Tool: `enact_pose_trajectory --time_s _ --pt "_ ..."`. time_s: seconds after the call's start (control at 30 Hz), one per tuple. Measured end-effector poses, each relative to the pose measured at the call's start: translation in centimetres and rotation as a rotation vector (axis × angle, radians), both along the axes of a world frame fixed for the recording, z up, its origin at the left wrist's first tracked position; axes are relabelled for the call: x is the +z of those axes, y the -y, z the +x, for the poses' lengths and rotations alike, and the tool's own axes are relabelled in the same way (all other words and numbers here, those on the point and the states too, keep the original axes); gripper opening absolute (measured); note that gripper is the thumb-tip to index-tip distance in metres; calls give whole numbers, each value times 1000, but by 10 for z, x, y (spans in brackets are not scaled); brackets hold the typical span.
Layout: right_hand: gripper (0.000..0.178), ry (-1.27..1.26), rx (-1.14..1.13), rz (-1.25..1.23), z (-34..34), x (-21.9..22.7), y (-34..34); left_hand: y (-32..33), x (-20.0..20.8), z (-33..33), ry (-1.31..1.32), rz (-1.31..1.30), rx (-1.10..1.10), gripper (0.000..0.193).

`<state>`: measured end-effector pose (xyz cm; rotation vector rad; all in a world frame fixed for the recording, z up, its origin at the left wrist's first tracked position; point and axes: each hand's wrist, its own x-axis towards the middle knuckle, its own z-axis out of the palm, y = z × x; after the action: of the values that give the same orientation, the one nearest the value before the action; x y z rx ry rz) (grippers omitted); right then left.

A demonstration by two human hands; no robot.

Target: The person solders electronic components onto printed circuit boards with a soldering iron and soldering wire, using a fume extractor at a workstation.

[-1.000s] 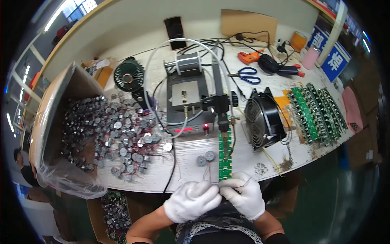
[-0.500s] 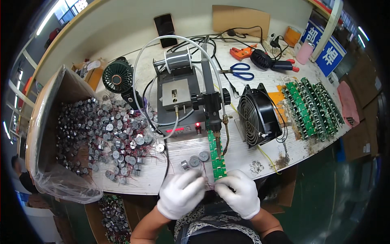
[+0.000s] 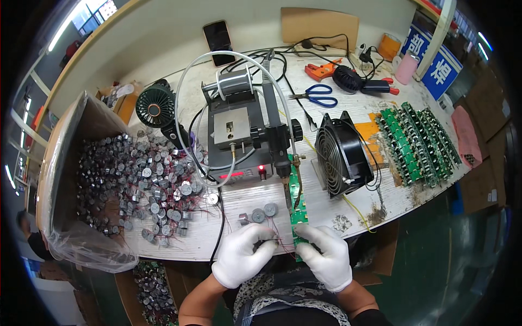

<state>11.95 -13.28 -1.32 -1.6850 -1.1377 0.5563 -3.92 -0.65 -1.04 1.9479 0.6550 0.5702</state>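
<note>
Both my hands wear white gloves at the table's near edge. My left hand point(image 3: 246, 256) is closed in a pinch around thin red wires point(image 3: 281, 243), which run toward the board. Behind its fingers lie three small round silver motors point(image 3: 258, 215). My right hand point(image 3: 328, 257) is closed on the right side of a long green circuit board strip point(image 3: 299, 215), near its close end. Over that strip stands a soldering iron point(image 3: 286, 187) in a black holder, its tip pointing down, with a thin brass tube point(image 3: 298, 198) beside it. The exact fingertip contact is partly hidden.
A soldering station with solder spool point(image 3: 235, 82) stands behind. Many motors spill from a plastic-lined box point(image 3: 60, 179) at left. To the right are a black fan point(image 3: 343, 155) and stacked green boards point(image 3: 416, 144). Blue-handled scissors point(image 3: 321, 96) and a handheld fan point(image 3: 156, 107) lie farther back.
The board strip has shifted right under the iron, and more of its near end shows. My right hand has moved slightly right with it. The left hand's fingertips now pinch the wires beside the board.
</note>
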Motion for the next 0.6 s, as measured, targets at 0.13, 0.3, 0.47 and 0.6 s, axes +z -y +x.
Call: enact_pose_trajectory --time_s 0.13,0.3,0.47,0.6 --pt "31 36 39 45 -3 1 1 4 4 4 -77 -55 54 11" --pt "32 2 16 61 -4 1 -1 6 3 7 -64 -42 62 11" --pt "32 41 53 72 -3 3 -4 6 2 8 -56 -97 30 11" --pt "30 38 61 53 -3 4 -3 8 4 10 -38 -122 65 10"
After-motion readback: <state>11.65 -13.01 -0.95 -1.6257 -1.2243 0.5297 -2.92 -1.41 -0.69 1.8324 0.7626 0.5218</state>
